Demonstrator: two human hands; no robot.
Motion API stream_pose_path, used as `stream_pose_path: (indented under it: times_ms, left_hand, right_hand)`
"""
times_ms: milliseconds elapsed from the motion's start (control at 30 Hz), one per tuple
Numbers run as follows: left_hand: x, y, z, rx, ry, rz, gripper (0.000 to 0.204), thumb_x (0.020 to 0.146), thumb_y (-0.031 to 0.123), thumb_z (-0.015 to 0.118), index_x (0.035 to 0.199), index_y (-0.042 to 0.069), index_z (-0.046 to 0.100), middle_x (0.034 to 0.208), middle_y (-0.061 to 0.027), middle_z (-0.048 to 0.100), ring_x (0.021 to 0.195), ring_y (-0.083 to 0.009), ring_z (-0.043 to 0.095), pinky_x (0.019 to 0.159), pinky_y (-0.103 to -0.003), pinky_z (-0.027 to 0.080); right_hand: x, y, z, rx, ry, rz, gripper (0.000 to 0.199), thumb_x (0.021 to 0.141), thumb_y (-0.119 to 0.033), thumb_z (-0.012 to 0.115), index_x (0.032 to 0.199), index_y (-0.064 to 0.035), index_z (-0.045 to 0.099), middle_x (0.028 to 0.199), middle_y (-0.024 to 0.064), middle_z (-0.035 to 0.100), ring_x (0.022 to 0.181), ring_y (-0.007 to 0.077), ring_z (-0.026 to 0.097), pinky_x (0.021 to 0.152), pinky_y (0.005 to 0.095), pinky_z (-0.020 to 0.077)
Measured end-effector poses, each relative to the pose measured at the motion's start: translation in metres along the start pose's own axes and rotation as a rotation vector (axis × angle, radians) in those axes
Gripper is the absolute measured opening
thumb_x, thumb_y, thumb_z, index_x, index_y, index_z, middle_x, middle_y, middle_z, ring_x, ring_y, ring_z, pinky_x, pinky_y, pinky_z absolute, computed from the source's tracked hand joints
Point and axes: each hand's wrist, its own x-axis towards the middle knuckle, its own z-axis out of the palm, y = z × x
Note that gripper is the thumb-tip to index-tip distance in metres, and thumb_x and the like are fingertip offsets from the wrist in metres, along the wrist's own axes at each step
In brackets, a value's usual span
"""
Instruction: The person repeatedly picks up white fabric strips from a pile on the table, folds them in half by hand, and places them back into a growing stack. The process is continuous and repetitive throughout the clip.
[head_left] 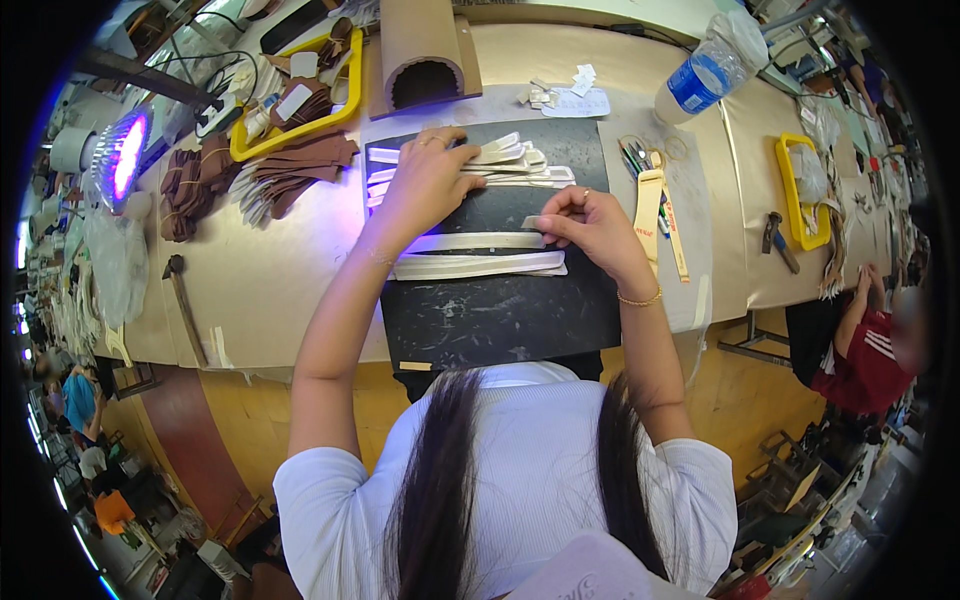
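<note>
My left hand [428, 180] rests over a pile of white strips [515, 160] on a black mat [480, 318]. Its fingers are apart and touch the strips near their left part; what lies under the palm is hidden. Between the thumb and fingertips of my right hand [592, 228] is a small greyish tab [531, 222]. That tab hovers just above the right end of a single white strip [475, 242]. Closer to me, more white strips [480, 265] lie together across the mat.
A lit lamp [125, 155], brown strips [300, 178], a yellow tray [355, 85] and a hammer [185, 310] stand or lie left. A brown half-tube [425, 40] is behind the mat. Rightward are a water bottle [695, 85], pens [633, 155], cream strips [648, 215] and another hammer [780, 243].
</note>
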Motion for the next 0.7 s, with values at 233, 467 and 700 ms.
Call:
stream_pose_path:
  times_ms: [233, 467, 700]
  left_hand:
    - [-0.042, 0.021, -0.006, -0.127, 0.137, -0.017, 0.032, 0.087, 0.023, 0.074, 0.114, 0.005, 0.07, 0.121, -0.0149, 0.063, 0.117, -0.0349, 0.056, 0.102, -0.044, 0.043]
    - [-0.093, 0.056, -0.003, -0.22, 0.011, 0.064, 0.018, 0.088, 0.017, 0.072, 0.1, 0.003, 0.071, 0.108, -0.0098, 0.068, 0.105, -0.0295, 0.062, 0.094, -0.041, 0.046]
    - [-0.095, 0.063, 0.0, -0.145, 0.041, 0.076, 0.018, 0.089, 0.019, 0.071, 0.1, 0.004, 0.071, 0.105, -0.0077, 0.068, 0.103, -0.0276, 0.062, 0.092, -0.041, 0.045]
  right_hand:
    - [0.001, -0.001, 0.016, -0.178, 0.045, 0.068, 0.013, 0.089, -0.012, 0.074, 0.092, -0.0001, 0.071, 0.072, 0.0046, 0.07, 0.061, 0.0079, 0.065, 0.055, 0.0233, 0.0509]
    - [0.006, -0.009, 0.038, -0.472, 0.06, -0.023, 0.014, 0.083, -0.011, 0.075, 0.092, -0.0002, 0.072, 0.076, 0.0099, 0.072, 0.066, 0.0175, 0.07, 0.063, 0.0299, 0.0532]
    - [0.005, -0.011, 0.038, -0.566, 0.048, 0.001, 0.017, 0.082, -0.007, 0.077, 0.095, 0.0008, 0.07, 0.081, 0.008, 0.073, 0.071, 0.0131, 0.067, 0.068, 0.0282, 0.0538]
